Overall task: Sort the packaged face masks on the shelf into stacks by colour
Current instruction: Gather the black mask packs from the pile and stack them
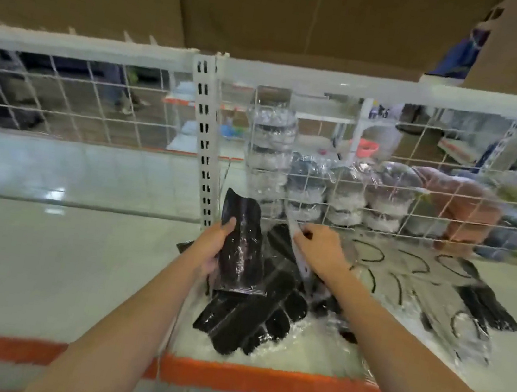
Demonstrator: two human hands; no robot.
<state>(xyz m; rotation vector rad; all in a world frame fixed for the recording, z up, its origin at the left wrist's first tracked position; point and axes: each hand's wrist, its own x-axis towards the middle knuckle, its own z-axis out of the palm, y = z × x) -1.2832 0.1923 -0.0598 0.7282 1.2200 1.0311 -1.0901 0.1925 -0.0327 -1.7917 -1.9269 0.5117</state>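
Observation:
My left hand [213,249] grips a black packaged mask [241,246] and holds it upright above a loose pile of black packaged masks [253,314] on the white shelf [42,258]. My right hand [320,252] pinches the edge of a clear-wrapped pack [299,261] at the back of that pile. To the right lies a spread of grey packaged masks with black ear loops [420,285]; a few black packs [487,307] poke out at its right edge.
A white wire grid [351,189] backs the shelf, with a slotted upright post [205,141] left of the pile. Behind the grid stand stacked clear packs [270,151] and brown folded goods [468,208]. An orange strip [258,380] lines the shelf's front edge. Cardboard boxes [276,12] sit above.

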